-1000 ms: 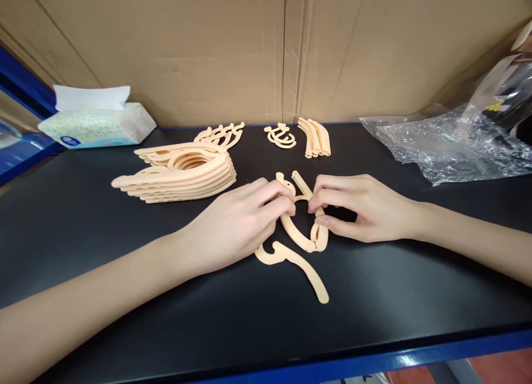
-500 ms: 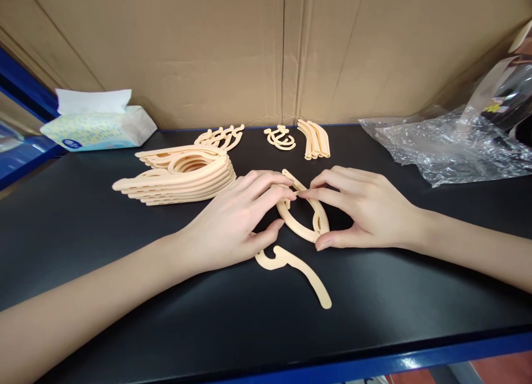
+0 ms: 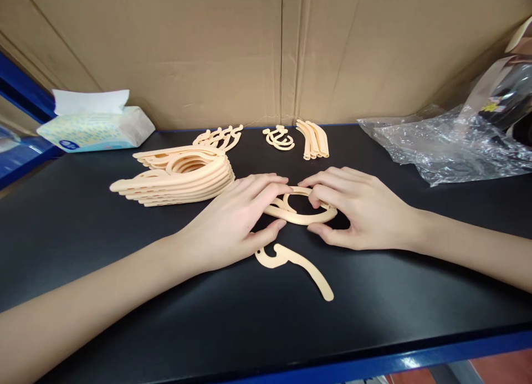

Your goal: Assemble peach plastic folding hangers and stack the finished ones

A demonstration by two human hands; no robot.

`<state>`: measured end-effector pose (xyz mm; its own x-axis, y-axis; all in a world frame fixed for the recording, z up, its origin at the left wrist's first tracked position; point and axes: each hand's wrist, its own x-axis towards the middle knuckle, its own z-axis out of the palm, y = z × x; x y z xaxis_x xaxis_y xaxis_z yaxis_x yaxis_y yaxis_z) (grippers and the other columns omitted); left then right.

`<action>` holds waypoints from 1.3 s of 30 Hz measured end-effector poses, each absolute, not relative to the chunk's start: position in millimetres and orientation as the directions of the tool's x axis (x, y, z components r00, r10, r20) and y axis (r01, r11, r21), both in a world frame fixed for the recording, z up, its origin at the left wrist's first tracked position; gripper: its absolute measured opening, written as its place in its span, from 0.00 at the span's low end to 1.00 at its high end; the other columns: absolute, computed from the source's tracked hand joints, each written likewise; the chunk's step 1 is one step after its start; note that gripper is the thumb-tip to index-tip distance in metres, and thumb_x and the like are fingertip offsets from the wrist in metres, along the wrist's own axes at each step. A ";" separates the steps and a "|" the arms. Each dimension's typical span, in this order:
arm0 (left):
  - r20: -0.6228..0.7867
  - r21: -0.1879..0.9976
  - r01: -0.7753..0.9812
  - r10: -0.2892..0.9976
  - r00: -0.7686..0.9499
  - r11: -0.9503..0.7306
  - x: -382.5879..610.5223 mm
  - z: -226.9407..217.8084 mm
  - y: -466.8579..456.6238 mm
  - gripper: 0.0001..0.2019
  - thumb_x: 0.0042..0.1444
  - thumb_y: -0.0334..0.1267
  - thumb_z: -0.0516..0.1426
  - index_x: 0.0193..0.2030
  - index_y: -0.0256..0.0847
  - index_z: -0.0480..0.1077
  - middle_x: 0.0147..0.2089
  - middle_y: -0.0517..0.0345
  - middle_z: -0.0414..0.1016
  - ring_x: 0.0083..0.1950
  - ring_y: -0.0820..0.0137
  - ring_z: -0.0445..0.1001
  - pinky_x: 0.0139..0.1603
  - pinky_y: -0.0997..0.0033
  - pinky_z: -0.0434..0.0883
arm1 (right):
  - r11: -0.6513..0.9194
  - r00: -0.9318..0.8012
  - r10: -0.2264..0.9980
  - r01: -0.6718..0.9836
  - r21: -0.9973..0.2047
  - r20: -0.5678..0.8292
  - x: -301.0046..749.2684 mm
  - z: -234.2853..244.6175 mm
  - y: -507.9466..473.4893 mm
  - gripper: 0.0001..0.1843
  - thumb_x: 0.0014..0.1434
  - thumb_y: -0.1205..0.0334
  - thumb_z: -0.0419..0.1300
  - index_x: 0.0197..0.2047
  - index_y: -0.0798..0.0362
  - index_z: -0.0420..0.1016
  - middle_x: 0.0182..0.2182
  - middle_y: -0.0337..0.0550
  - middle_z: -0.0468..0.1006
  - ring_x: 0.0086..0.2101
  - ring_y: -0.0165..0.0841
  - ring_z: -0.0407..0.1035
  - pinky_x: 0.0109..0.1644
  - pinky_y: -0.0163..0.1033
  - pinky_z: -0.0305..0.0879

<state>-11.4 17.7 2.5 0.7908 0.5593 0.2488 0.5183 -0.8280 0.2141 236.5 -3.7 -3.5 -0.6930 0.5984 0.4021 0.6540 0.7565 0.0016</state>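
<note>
A beige folding clothes hanger (image 3: pixel 305 219), curved into a loop, lies on the black tabletop (image 3: pixel 208 328) between my hands. My left hand (image 3: pixel 243 215) is closed on its left end, thumb in front and fingers over the top. With thumb and bent fingers, my right hand (image 3: pixel 366 209) grips the right side of the loop. Both hands cover parts of the hanger. Just in front of it lies a flat beige hook piece (image 3: pixel 307 267) with a long curved tail, its left end close under my left hand. Left of my left hand stands a stack of folded hangers (image 3: pixel 183 187).
Small beige hooks (image 3: pixel 220 137), a second cluster of hooks (image 3: pixel 279 138) and several curved bars (image 3: pixel 313 140) lie at the back. A tissue pack (image 3: pixel 97 130) sits back left, a clear plastic bag (image 3: pixel 440 151) back right. Cardboard (image 3: pixel 187 51) stands behind the table; a blue rail (image 3: pixel 374 359) edges its front.
The hanger between my hands has turned from a slanted position to lying nearly crosswise. My right fingers have bent in around its right side; my left hand has hardly moved.
</note>
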 end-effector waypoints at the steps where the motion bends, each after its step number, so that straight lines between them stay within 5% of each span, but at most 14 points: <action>1: 0.237 0.223 0.523 0.566 0.790 -0.823 -11.6 2.5 17.7 0.19 0.67 0.41 0.52 0.62 0.40 0.62 0.65 0.50 0.66 0.65 0.60 0.64 0.62 0.57 0.65 | 0.758 -0.691 0.595 0.653 0.001 0.410 236.8 -3.7 -3.2 0.14 0.61 0.50 0.59 0.35 0.52 0.66 0.45 0.48 0.78 0.40 0.39 0.70 0.43 0.44 0.63; 3: 0.220 0.233 0.521 0.567 0.794 -0.821 -12.1 2.5 17.6 0.18 0.67 0.41 0.51 0.61 0.40 0.63 0.63 0.51 0.67 0.64 0.60 0.65 0.60 0.57 0.65 | 0.766 -0.694 0.585 0.642 -0.007 0.420 237.3 -4.0 -2.1 0.18 0.61 0.44 0.60 0.34 0.51 0.64 0.44 0.48 0.79 0.40 0.38 0.70 0.42 0.43 0.63; 14: 0.296 0.244 0.467 0.524 0.798 -0.850 -12.2 -0.6 18.5 0.20 0.66 0.43 0.54 0.61 0.39 0.62 0.58 0.52 0.70 0.58 0.62 0.68 0.56 0.63 0.66 | 0.802 -0.680 0.523 0.596 -0.028 0.514 237.4 -5.1 -1.7 0.14 0.55 0.57 0.63 0.34 0.50 0.58 0.42 0.50 0.79 0.36 0.38 0.73 0.39 0.43 0.65; 23: 0.384 0.154 0.449 0.472 0.794 -0.880 -13.7 2.5 16.0 0.23 0.66 0.48 0.56 0.61 0.38 0.63 0.56 0.52 0.73 0.51 0.63 0.72 0.50 0.65 0.66 | 0.827 -0.680 0.439 0.561 0.032 0.587 237.7 -1.3 -4.4 0.14 0.58 0.54 0.63 0.37 0.49 0.60 0.44 0.51 0.79 0.39 0.40 0.73 0.40 0.44 0.67; 27: 0.444 0.042 0.457 0.427 0.788 -0.888 -12.2 4.5 15.6 0.24 0.67 0.48 0.55 0.62 0.33 0.62 0.58 0.48 0.71 0.53 0.62 0.71 0.51 0.64 0.65 | 0.792 -0.563 0.596 0.528 -0.305 0.573 242.0 -1.7 -0.4 0.20 0.61 0.48 0.62 0.48 0.50 0.62 0.46 0.48 0.76 0.42 0.37 0.73 0.43 0.40 0.68; 31: 0.512 -0.089 0.488 0.380 0.770 -0.869 -11.3 5.9 15.3 0.25 0.67 0.47 0.54 0.63 0.31 0.62 0.58 0.45 0.71 0.52 0.61 0.71 0.52 0.64 0.65 | 0.609 -0.470 0.785 0.465 -0.643 0.404 243.6 2.4 3.5 0.13 0.65 0.51 0.59 0.45 0.50 0.68 0.31 0.36 0.71 0.27 0.27 0.64 0.29 0.33 0.61; 39: 0.542 -0.179 0.502 0.341 0.768 -0.846 -11.8 7.0 14.1 0.24 0.65 0.45 0.57 0.62 0.32 0.64 0.56 0.46 0.73 0.50 0.61 0.72 0.50 0.64 0.65 | 0.299 -0.473 0.872 0.314 -0.901 0.125 239.9 7.5 5.8 0.19 0.59 0.48 0.64 0.28 0.53 0.66 0.20 0.31 0.63 0.20 0.23 0.59 0.21 0.30 0.54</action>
<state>-11.8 14.1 7.0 0.7682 0.3412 0.5418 0.5020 -0.8462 -0.1788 239.9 5.8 7.5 -0.4725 0.8724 0.1251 0.3139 0.2992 -0.9011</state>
